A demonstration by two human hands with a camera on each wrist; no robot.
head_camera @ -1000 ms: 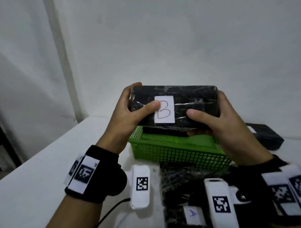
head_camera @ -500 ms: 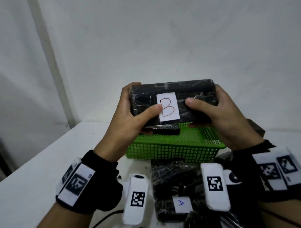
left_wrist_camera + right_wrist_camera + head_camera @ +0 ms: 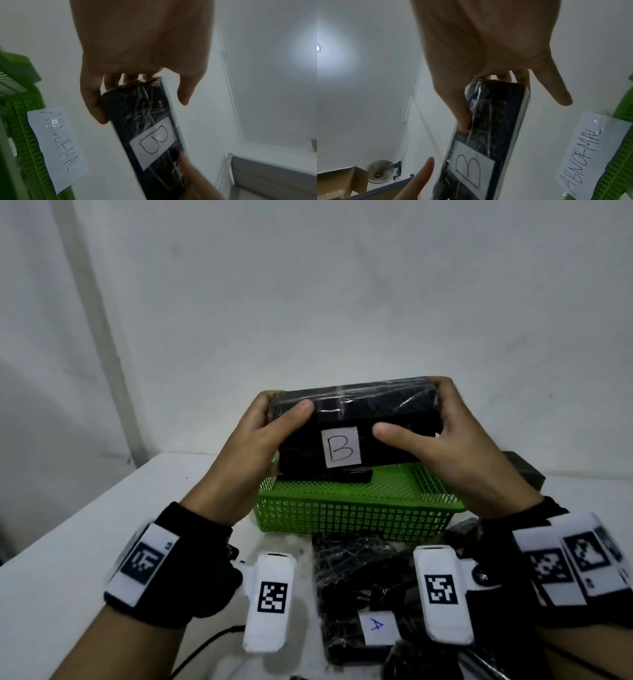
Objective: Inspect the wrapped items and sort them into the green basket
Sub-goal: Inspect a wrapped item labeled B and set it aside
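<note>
Both hands hold a flat, rectangular black packet (image 3: 356, 426) sheathed in crinkled, glossy plastic film, lifted just above the green basket (image 3: 352, 508). The left hand (image 3: 250, 460) clasps its left end, thumb curled over the front face, fingers behind; the right hand (image 3: 455, 453) clasps the right end the same way. A white paper square marked "B" (image 3: 340, 447) sits on the front. The basket is rigid plastic mesh with a rolled rim, standing on the white desk (image 3: 68, 546); a paper tag reading "ABNORMAL" (image 3: 58, 146) hangs on its wall. Another film-wrapped dark bundle, labelled "A" (image 3: 376, 626), lies just in front of the basket.
</note>
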